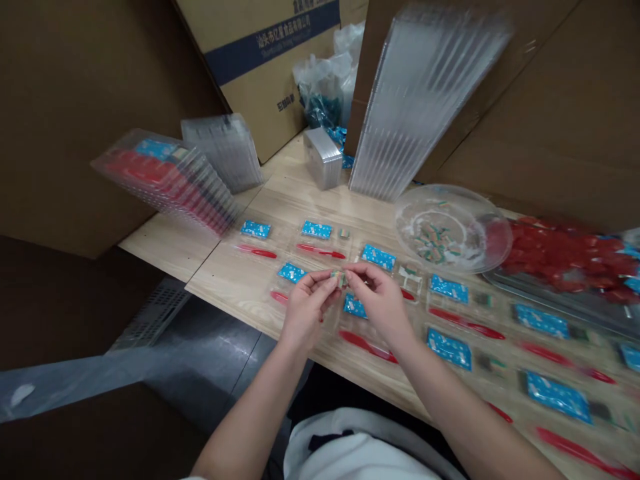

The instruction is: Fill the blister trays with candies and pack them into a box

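Observation:
In front of me my left hand (313, 303) pinches a small tan-and-green piece (339, 279) between thumb and fingers. The fingertips of my right hand (377, 297) are closed on the same piece from the other side, partly covering it. What the piece is made of is too small to tell. Under and around both hands lie clear plastic trays in rows, each with a blue dotted packet (379, 257) and a red plastic item like a knife (367, 345). Some trays also hold a small tan-and-green piece (344, 234).
A round clear tub (453, 200) with loose small pieces stands beyond the trays. Red packets (565, 257) fill a metal tray at right. Stacked clear trays (425, 100), filled stacked trays (160, 170), a small clear stack (323, 157), a plastic bag (325, 87) and cardboard boxes (270, 60) line the back.

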Demonstrator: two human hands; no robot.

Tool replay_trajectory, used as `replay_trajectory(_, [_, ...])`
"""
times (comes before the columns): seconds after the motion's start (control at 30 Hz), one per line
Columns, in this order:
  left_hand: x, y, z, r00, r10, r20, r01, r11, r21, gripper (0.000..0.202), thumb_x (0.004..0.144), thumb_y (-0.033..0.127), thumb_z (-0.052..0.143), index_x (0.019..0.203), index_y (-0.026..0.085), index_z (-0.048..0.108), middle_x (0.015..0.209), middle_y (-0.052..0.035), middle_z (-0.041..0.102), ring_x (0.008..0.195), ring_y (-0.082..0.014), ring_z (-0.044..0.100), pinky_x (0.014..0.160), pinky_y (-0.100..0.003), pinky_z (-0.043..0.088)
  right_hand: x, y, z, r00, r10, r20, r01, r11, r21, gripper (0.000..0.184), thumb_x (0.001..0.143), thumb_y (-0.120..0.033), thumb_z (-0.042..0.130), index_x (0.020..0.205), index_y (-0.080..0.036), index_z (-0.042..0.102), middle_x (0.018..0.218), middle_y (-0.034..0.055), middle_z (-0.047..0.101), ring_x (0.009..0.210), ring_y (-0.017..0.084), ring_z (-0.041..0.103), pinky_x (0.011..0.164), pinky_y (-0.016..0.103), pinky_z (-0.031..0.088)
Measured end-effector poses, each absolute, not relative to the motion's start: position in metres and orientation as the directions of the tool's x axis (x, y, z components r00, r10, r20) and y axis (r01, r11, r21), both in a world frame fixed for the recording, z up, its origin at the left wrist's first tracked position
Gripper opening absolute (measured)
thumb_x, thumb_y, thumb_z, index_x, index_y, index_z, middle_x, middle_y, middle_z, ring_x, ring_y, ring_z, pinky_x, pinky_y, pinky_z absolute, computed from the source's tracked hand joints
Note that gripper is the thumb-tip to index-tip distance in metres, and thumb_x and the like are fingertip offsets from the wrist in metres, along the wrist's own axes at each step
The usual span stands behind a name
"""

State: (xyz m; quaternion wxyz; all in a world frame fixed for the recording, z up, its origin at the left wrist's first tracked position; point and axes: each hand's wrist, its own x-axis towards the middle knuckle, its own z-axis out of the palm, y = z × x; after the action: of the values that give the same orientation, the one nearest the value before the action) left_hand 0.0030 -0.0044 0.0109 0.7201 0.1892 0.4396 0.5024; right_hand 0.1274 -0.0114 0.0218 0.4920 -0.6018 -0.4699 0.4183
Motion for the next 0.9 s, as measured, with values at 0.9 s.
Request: replay_trajectory(0.9, [0.016, -0.010, 0.010, 0.031, 0.887, -0.462, -0.628, 0.376, 0.682, 0.027, 0.062, 0.019, 0.079, 0.084, 0.015, 0.064, 0.079, 0.0002, 0.069, 0.073, -0.0084, 0.064, 0.073, -0.021, 0.048, 0.117, -0.020, 0.023, 0.310, 0.908, -0.281, -0.115, -0.258, -0.959, 0.023, 0.066, -0.039, 0.067, 0.069, -0.018, 0.058, 0.059, -0.0022, 0.056, 0.051, 0.011, 0.045, 0.049, 0.025, 0.036])
